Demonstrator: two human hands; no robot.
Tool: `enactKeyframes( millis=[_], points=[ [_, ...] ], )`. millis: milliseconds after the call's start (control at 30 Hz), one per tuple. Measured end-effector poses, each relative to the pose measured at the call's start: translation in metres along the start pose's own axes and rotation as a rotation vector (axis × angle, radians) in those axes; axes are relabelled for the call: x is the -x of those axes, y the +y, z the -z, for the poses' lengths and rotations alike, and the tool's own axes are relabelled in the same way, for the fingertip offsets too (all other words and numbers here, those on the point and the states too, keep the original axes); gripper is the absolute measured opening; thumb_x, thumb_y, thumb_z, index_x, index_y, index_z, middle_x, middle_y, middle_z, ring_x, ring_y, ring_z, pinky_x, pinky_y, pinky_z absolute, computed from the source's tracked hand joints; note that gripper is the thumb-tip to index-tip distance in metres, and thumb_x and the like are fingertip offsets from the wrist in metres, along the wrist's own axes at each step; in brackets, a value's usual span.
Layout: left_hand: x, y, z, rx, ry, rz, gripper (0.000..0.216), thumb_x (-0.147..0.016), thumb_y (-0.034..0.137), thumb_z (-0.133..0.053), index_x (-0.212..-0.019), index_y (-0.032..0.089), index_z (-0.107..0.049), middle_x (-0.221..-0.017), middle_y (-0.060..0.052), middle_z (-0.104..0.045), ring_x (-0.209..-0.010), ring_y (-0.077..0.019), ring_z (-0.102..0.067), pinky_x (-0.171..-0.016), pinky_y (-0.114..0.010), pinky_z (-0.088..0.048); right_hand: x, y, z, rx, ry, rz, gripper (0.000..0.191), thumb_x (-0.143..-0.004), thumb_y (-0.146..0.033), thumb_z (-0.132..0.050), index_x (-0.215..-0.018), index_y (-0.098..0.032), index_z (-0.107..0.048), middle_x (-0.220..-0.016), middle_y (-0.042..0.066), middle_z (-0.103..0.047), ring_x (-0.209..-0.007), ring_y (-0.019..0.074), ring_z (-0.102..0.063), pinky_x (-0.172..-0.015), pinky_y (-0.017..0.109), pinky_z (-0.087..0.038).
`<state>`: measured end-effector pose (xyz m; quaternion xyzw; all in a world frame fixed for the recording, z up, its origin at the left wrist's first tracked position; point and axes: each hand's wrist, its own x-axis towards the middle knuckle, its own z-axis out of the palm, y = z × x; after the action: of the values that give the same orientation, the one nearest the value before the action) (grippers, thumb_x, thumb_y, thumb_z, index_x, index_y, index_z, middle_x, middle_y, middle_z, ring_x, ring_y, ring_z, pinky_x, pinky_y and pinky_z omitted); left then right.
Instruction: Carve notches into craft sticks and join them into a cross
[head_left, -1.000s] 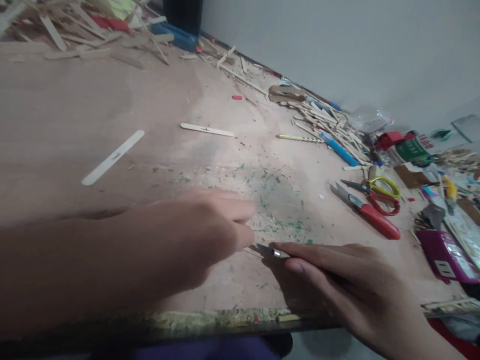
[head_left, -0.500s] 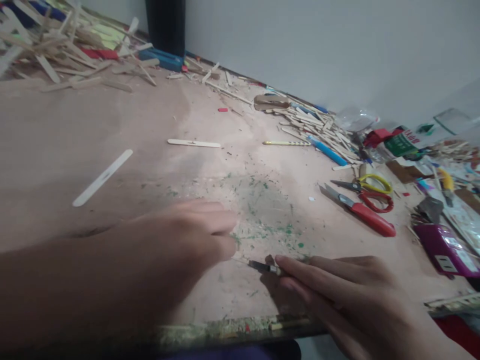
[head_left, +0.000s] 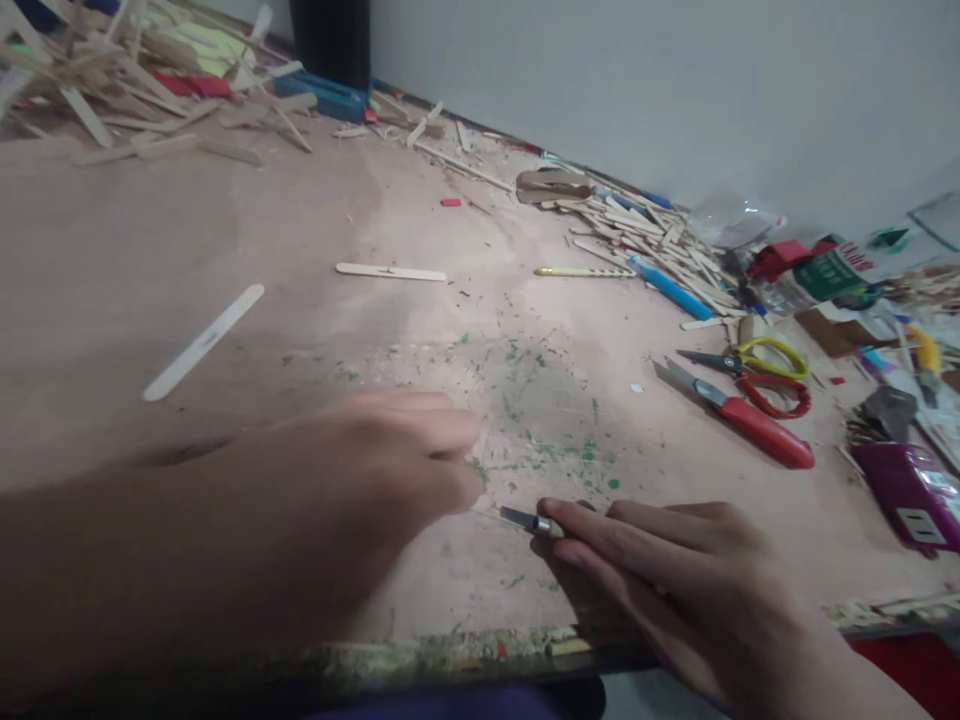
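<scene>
The table (head_left: 112, 250) runs back to a wall on the far side. At the near edge, the left hand (head_left: 360, 490) rests left of centre and the right hand (head_left: 675, 580) right of it. The craft knife (head_left: 525, 520) in the right hand points left, into the space between them. Behind the left hand lie two craft sticks: one (head_left: 202, 342) far left, the other (head_left: 390, 271) further back, nearer centre. A utility knife (head_left: 739, 418) lies behind the right hand, with scissors (head_left: 765, 375) just beyond it. One stick pile (head_left: 112, 80) occupies the far left corner. A second (head_left: 660, 240) lies along the wall, right of centre.
</scene>
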<state>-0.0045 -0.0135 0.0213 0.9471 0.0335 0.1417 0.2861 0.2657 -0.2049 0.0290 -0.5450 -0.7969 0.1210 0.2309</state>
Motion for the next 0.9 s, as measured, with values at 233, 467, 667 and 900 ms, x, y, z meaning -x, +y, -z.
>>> enactKeyframes(
  millis=[233,467,667,900],
  points=[
    [-0.001,-0.007,-0.003,-0.019,-0.016,-0.021,0.039,-0.067,-0.007,-0.079,-0.089,0.024,-0.072,-0.091,0.003,-0.071,-0.079,-0.0173,-0.063,-0.067,-0.035,-0.046,-0.001,0.001,0.007,0.020,-0.041,-0.001,0.035,-0.140,-0.023,-0.047,-0.156,-0.019,-0.078,-0.099,0.001,-0.092,-0.069,0.0137,-0.088,-0.056,0.030,-0.059],
    [0.003,0.004,-0.007,-0.015,0.016,-0.040,0.027,-0.097,0.000,-0.070,-0.088,0.025,-0.071,-0.089,0.002,-0.076,-0.078,-0.0191,-0.067,-0.070,-0.039,-0.050,0.002,-0.009,0.004,-0.022,-0.015,-0.056,0.034,-0.139,-0.022,-0.052,-0.141,-0.017,-0.086,-0.084,-0.003,-0.085,-0.058,0.0102,-0.081,-0.055,0.026,-0.057],
    [0.004,0.001,0.002,0.193,-0.019,-0.138,0.027,-0.109,0.002,-0.064,-0.100,0.026,-0.071,-0.096,0.006,-0.081,-0.080,-0.0126,-0.071,-0.071,-0.030,-0.051,0.000,-0.008,0.002,-0.042,0.034,-0.059,0.037,-0.138,-0.023,-0.054,-0.138,-0.014,-0.089,-0.085,-0.001,-0.086,-0.058,0.0113,-0.078,-0.054,0.028,-0.053],
    [-0.005,-0.044,-0.011,-0.172,0.091,-0.400,0.066,-0.095,-0.005,-0.060,-0.154,0.022,-0.074,-0.158,-0.008,-0.090,-0.153,-0.0250,-0.080,-0.134,-0.036,-0.052,-0.002,-0.013,0.006,-0.054,0.017,-0.046,0.043,-0.140,-0.026,-0.050,-0.131,-0.015,-0.090,-0.080,-0.001,-0.083,-0.055,0.0118,-0.077,-0.052,0.028,-0.051]
  ],
)
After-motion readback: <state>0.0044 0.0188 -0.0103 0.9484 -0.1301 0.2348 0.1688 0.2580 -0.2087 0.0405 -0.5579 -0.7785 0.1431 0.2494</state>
